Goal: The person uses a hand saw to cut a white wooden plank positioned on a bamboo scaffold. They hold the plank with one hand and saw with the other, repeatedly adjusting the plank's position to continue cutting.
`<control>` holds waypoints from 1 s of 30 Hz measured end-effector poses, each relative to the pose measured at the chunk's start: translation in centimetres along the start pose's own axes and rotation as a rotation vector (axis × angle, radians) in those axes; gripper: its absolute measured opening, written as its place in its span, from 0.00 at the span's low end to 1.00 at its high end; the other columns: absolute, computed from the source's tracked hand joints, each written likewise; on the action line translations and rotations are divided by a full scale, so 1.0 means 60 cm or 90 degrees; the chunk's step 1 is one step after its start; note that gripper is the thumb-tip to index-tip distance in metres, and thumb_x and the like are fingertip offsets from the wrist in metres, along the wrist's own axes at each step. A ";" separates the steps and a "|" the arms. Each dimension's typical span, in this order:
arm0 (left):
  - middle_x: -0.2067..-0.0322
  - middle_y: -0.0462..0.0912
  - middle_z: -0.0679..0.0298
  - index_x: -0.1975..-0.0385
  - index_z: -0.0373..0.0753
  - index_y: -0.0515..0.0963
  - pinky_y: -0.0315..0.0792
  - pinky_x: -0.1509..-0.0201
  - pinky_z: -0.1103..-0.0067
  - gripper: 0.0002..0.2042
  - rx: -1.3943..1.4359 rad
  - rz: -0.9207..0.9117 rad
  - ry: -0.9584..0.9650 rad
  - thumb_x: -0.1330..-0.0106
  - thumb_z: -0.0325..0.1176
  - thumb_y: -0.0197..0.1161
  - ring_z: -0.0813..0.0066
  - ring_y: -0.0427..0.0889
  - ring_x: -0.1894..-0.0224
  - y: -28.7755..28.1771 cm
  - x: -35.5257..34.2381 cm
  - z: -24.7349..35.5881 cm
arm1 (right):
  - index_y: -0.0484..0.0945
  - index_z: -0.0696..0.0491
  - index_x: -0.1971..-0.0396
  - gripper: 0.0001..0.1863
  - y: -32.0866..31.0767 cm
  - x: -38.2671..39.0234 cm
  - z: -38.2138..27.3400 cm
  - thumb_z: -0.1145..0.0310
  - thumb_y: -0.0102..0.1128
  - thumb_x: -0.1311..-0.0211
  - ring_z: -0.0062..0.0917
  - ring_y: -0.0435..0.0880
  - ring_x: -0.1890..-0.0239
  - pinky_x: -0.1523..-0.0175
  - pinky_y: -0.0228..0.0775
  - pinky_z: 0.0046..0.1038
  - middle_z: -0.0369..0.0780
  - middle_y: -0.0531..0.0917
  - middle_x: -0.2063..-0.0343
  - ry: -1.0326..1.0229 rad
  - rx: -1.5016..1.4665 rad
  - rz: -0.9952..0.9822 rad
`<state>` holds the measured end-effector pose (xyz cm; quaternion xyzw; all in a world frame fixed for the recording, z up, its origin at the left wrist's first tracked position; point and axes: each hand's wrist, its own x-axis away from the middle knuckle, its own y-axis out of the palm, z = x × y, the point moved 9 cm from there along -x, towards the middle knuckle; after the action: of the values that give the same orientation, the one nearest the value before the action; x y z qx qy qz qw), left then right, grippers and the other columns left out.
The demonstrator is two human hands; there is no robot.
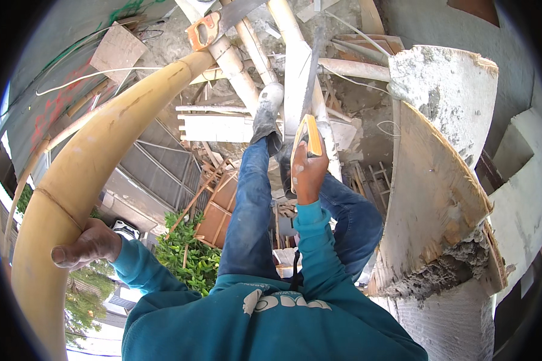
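My left hand (89, 245) is closed round a thick yellow bamboo pole (111, 129) that rises along my left side; its thumb lies across the front, and the fingers are partly hidden behind. In front of my legs, my right hand (310, 171) grips the yellow handle of a handsaw (307, 87), whose blade points away from me. A second handsaw (205, 31) with an orange handle is near the pole's far end. One grey, dusty boot (268, 114) of mine is up by the light poles; the other is partly covered by my right arm.
Bamboo poles (235, 69) cross below my feet, above rubble and scrap boards. A large broken wooden panel (439, 192), crusted with cement, stands close on my right. Down to the left are a leafy bush (190, 256) and a grey roof (162, 159). A thin white cable (102, 71) hangs at the left.
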<state>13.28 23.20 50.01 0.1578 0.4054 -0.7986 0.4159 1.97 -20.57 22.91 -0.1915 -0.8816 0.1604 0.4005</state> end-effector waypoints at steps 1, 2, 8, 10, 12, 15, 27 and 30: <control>0.47 0.76 0.52 0.45 0.28 0.72 0.81 0.43 0.64 0.42 0.014 0.015 0.017 0.35 0.70 0.57 0.63 0.80 0.47 -0.001 0.003 0.002 | 0.69 0.65 0.36 0.25 0.002 0.000 -0.003 0.78 0.55 0.33 0.29 0.82 0.49 0.43 0.72 0.30 0.50 0.82 0.48 -0.002 0.009 -0.003; 0.50 0.78 0.53 0.48 0.29 0.75 0.82 0.45 0.64 0.38 0.027 0.029 0.034 0.33 0.67 0.57 0.64 0.82 0.49 -0.003 0.007 0.003 | 0.70 0.65 0.36 0.25 0.002 0.000 -0.005 0.78 0.55 0.33 0.30 0.82 0.49 0.42 0.72 0.30 0.50 0.82 0.48 0.016 -0.002 -0.008; 0.48 0.78 0.55 0.41 0.33 0.70 0.81 0.41 0.62 0.37 0.131 0.010 0.020 0.37 0.60 0.68 0.62 0.82 0.48 -0.003 0.003 -0.007 | 0.69 0.66 0.36 0.26 -0.007 0.017 0.017 0.78 0.54 0.33 0.31 0.82 0.48 0.41 0.71 0.31 0.50 0.82 0.48 0.029 -0.034 -0.017; 0.47 0.77 0.55 0.38 0.35 0.67 0.80 0.40 0.62 0.39 0.164 0.000 0.010 0.39 0.58 0.71 0.62 0.82 0.47 0.005 0.003 -0.003 | 0.69 0.65 0.35 0.25 -0.010 0.022 0.029 0.77 0.54 0.33 0.28 0.80 0.52 0.46 0.70 0.29 0.48 0.82 0.51 0.015 -0.028 -0.015; 0.46 0.77 0.55 0.37 0.37 0.66 0.80 0.39 0.62 0.39 0.177 -0.002 -0.002 0.40 0.57 0.73 0.62 0.82 0.47 0.005 0.005 -0.003 | 0.70 0.65 0.37 0.24 -0.012 0.026 0.041 0.76 0.53 0.32 0.19 0.76 0.67 0.63 0.68 0.24 0.42 0.81 0.60 -0.013 -0.019 -0.010; 0.45 0.76 0.55 0.36 0.38 0.65 0.80 0.40 0.62 0.40 0.185 0.024 0.050 0.41 0.56 0.74 0.63 0.82 0.47 0.013 0.009 0.019 | 0.71 0.65 0.38 0.23 -0.016 0.042 0.046 0.75 0.54 0.31 0.16 0.76 0.74 0.70 0.70 0.22 0.40 0.81 0.65 -0.006 -0.031 -0.006; 0.52 0.76 0.49 0.50 0.26 0.73 0.84 0.48 0.64 0.41 0.009 -0.004 0.006 0.38 0.69 0.62 0.61 0.83 0.52 0.012 0.010 0.013 | 0.74 0.67 0.43 0.20 0.060 -0.104 0.058 0.76 0.57 0.34 0.28 0.82 0.67 0.59 0.75 0.33 0.46 0.84 0.66 0.062 0.011 -0.002; 0.50 0.78 0.53 0.47 0.29 0.72 0.82 0.45 0.63 0.39 0.070 0.013 0.035 0.37 0.65 0.65 0.62 0.83 0.51 0.008 0.011 0.011 | 0.74 0.67 0.43 0.21 0.053 -0.085 0.104 0.76 0.57 0.34 0.31 0.83 0.63 0.54 0.76 0.33 0.48 0.84 0.61 0.041 -0.002 -0.014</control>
<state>13.32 22.20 49.79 0.2067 0.3706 -0.8106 0.4036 0.92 -20.96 14.30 -0.1877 -0.8706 0.1483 0.4300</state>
